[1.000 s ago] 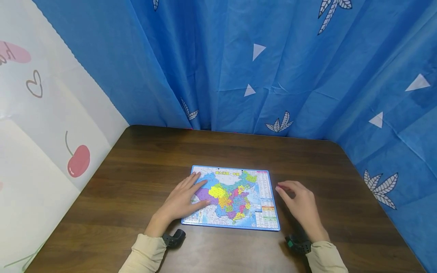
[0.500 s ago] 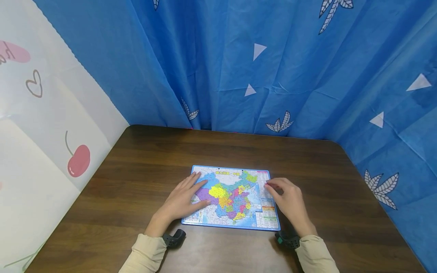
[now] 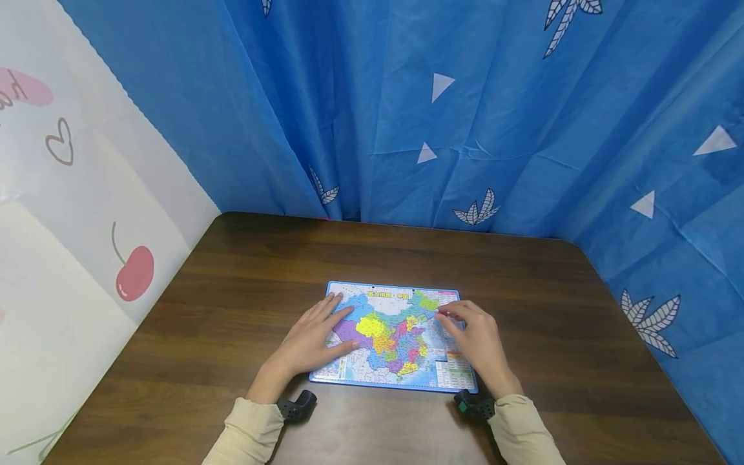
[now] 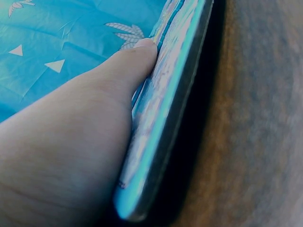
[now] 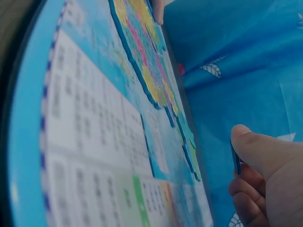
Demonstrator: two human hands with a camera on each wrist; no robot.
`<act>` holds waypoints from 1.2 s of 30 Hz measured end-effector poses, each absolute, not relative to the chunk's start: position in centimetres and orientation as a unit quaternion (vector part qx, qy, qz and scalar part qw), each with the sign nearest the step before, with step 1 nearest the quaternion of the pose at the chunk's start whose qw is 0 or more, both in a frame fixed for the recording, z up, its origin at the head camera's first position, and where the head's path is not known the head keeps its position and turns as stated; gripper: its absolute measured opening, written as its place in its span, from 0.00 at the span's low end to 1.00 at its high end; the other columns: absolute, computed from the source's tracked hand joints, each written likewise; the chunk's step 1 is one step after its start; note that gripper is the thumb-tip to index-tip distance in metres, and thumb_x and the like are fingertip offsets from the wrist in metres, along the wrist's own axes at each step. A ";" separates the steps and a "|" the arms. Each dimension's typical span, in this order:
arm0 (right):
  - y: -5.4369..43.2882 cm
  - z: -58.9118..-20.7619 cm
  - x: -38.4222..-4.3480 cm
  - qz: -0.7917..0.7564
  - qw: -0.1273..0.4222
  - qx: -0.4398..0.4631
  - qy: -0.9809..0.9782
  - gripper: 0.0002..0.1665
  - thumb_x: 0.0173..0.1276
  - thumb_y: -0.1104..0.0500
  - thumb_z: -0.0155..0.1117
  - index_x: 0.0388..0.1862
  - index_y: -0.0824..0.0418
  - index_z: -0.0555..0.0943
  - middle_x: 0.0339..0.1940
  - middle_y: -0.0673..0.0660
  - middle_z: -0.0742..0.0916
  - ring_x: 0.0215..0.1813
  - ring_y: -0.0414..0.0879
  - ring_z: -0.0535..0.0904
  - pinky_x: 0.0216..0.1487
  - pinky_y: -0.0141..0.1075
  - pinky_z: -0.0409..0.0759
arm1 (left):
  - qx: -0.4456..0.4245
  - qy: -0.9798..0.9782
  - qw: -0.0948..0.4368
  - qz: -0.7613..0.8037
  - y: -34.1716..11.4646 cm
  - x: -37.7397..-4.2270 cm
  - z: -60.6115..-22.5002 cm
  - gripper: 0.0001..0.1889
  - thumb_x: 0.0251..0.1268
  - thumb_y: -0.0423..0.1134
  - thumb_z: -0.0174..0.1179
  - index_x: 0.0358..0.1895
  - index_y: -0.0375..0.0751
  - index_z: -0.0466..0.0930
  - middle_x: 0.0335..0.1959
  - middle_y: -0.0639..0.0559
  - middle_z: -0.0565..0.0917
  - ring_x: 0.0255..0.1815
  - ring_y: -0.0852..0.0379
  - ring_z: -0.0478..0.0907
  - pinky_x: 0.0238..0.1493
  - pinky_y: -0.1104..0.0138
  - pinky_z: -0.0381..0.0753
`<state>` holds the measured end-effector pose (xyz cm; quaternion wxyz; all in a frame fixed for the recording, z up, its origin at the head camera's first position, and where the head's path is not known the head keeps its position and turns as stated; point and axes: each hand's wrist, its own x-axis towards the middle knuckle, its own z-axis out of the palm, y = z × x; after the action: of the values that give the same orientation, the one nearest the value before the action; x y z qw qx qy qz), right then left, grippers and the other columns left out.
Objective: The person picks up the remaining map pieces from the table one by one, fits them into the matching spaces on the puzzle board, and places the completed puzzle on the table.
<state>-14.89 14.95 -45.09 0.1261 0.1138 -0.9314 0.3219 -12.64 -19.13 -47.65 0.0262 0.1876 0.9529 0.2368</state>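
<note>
A magnetic map puzzle board (image 3: 431, 341) with a blue rim lies on the table, many coloured pieces joined on it. Spread out over its left part, my left hand (image 3: 310, 339) rests with straight fingers; the left wrist view shows the thumb (image 4: 135, 59) against the board's face. My right hand (image 3: 479, 342) is above the board's right part, thumb and fingers pinching a small thin puzzle piece (image 5: 236, 158). Its dark blue edge shows in the right wrist view, apart from the board. Most of the piece is hidden by the fingers.
The brown wooden table (image 3: 267, 258) surrounds the board. Behind it hangs a blue curtain (image 3: 372, 129) with white triangles and leaves. A white printed sheet (image 3: 87, 226) stands along the left side. Each wrist wears a black strap with a camera.
My right hand has moved left with the puzzle piece, from beside the board's right edge to over the board's right part. The left hand has stayed in place.
</note>
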 end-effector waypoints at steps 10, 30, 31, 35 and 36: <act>14.0 -45.7 -15.3 0.333 0.119 0.125 -0.927 0.13 0.65 0.55 0.78 0.47 0.56 0.90 0.46 0.53 0.90 0.50 0.51 0.87 0.53 0.50 0.87 | 0.184 0.954 0.029 0.236 -19.2 -12.6 -47.8 0.42 0.67 0.70 0.57 0.80 0.56 0.65 0.86 0.50 0.52 0.87 0.47 0.45 0.82 0.43 0.51; 12.5 -47.1 -15.5 0.339 0.113 0.131 -0.925 0.13 0.65 0.54 0.78 0.47 0.55 0.89 0.42 0.50 0.89 0.45 0.45 0.86 0.49 0.45 0.88 | 0.188 0.953 0.028 0.235 -19.1 -12.7 -47.8 0.42 0.68 0.70 0.56 0.80 0.55 0.64 0.86 0.50 0.52 0.87 0.47 0.44 0.82 0.44 0.51; 12.5 -47.1 -15.5 0.340 0.115 0.134 -0.924 0.13 0.65 0.55 0.78 0.46 0.55 0.89 0.41 0.50 0.89 0.45 0.45 0.87 0.49 0.45 0.88 | 0.188 0.953 0.028 0.235 -19.1 -12.7 -47.8 0.42 0.68 0.70 0.56 0.80 0.55 0.64 0.86 0.50 0.52 0.87 0.47 0.44 0.82 0.44 0.51; 12.3 -47.3 -15.6 0.341 0.117 0.139 -0.922 0.11 0.65 0.54 0.78 0.45 0.54 0.89 0.42 0.49 0.90 0.46 0.45 0.86 0.51 0.45 0.87 | 0.188 0.953 0.028 0.237 -19.2 -12.7 -47.8 0.42 0.67 0.70 0.56 0.80 0.55 0.64 0.86 0.49 0.52 0.87 0.47 0.45 0.82 0.43 0.51; 12.3 -47.4 -15.6 0.340 0.118 0.141 -0.922 0.11 0.65 0.54 0.78 0.45 0.54 0.89 0.42 0.49 0.90 0.47 0.46 0.86 0.51 0.45 0.87 | 0.188 0.953 0.028 0.237 -19.2 -12.7 -47.8 0.42 0.67 0.70 0.56 0.80 0.55 0.64 0.86 0.49 0.52 0.87 0.47 0.45 0.82 0.43 0.51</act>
<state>-15.57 12.33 -47.35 0.1178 0.1406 -0.9223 0.3402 -12.71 -19.19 -47.78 0.0285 0.1882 0.9528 0.2366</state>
